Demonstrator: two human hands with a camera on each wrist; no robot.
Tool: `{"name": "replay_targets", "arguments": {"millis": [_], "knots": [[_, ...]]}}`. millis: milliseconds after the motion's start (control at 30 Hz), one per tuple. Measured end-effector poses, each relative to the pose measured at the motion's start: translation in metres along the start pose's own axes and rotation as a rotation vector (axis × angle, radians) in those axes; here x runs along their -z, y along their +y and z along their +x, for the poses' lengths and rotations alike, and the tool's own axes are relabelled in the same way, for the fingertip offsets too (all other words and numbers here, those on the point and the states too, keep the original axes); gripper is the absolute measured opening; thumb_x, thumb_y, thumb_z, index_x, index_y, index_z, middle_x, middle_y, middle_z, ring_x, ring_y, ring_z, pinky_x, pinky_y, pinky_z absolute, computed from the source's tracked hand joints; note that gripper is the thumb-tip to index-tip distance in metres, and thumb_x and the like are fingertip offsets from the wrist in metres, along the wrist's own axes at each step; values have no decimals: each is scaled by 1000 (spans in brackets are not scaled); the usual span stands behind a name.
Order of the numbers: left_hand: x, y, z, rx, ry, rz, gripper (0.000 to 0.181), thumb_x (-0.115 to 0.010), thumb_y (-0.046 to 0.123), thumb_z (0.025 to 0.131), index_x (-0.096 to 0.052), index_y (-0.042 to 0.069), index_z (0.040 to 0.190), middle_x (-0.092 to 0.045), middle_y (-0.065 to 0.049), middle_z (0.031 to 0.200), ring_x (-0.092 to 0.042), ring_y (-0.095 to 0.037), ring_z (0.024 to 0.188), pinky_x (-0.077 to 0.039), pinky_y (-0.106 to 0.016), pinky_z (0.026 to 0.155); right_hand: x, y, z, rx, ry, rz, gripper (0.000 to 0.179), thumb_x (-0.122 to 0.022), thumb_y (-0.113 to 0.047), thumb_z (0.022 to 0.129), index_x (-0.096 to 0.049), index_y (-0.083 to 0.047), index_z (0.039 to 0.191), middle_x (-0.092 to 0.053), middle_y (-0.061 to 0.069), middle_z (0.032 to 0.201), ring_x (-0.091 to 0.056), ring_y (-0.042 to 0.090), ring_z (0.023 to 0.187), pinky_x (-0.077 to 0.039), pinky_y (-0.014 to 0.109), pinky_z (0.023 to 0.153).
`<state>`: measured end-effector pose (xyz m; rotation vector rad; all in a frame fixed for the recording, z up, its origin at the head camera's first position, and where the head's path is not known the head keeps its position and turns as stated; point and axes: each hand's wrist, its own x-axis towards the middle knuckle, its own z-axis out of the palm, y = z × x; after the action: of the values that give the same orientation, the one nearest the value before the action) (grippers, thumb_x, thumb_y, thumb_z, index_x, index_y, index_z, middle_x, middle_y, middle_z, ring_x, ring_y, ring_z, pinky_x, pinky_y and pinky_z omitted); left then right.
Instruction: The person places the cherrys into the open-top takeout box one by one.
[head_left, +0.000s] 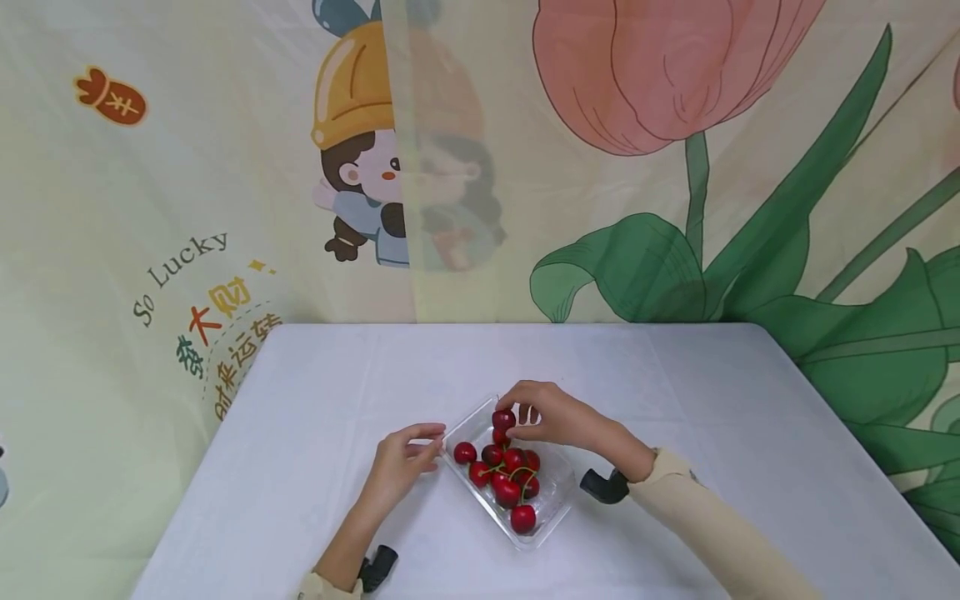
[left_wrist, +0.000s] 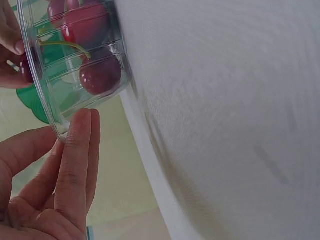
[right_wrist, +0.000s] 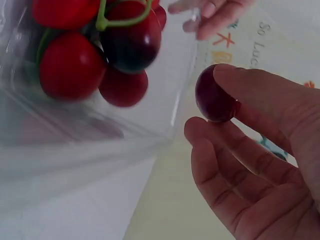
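A clear plastic tray [head_left: 557,493] stands at an angle on the table with several dark red cherries [head_left: 507,493] inside, some with green stems. My right hand [head_left: 561,418] pinches one cherry [right_wrist: 211,95] between thumb and fingertips, above the tray's far corner. At the tray's left corner is my left hand [head_left: 400,468], its thumb and fingertips pinching the rim [left_wrist: 61,131]. In the right wrist view the held cherry hangs just past the tray's edge, apart from the other cherries [right_wrist: 72,66].
A white cloth [head_left: 300,467] covers the table under the tray. Behind the far table edge hangs a printed curtain [head_left: 480,292] with a large tulip and a cartoon figure. Each wrist wears a black camera mount [head_left: 604,486].
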<state>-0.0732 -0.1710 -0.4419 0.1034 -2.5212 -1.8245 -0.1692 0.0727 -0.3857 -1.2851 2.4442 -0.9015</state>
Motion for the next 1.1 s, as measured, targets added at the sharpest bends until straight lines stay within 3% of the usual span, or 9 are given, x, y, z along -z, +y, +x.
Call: {"name": "replay_targets", "arguments": {"millis": [133,300,1100], "knots": [[-2,-1,1,3,-6,2,26,-67,7,92,-67,-2,116,-67,-18,110,-71,-28,90,-61,-29,70,-11,-1,10,-37,-80,-29,30,-77,-7,83,-70,-6,112,-67,6,106,-60,15,81,-54,15,66],[-5,-1,1,-6,-13,3,27,-67,8,92,-66,-3,116,-67,-18,109,-71,-28,89,-61,-29,70,-23,-1,15,-90,-123,-43,31,-77,-7,83,-70,-6,113,-66,6,105,-59,14,81,-54,14,64],[-10,0,5,-23,-21,-2,26,-66,6,92,-66,-3,117,-67,-20,111,-71,-28,89,-61,-32,70,-25,2,17,-137,-109,-66,32,-77,-9,84,-69,-3,114,-67,10,106,-61,15,82,-57,18,68]]}}
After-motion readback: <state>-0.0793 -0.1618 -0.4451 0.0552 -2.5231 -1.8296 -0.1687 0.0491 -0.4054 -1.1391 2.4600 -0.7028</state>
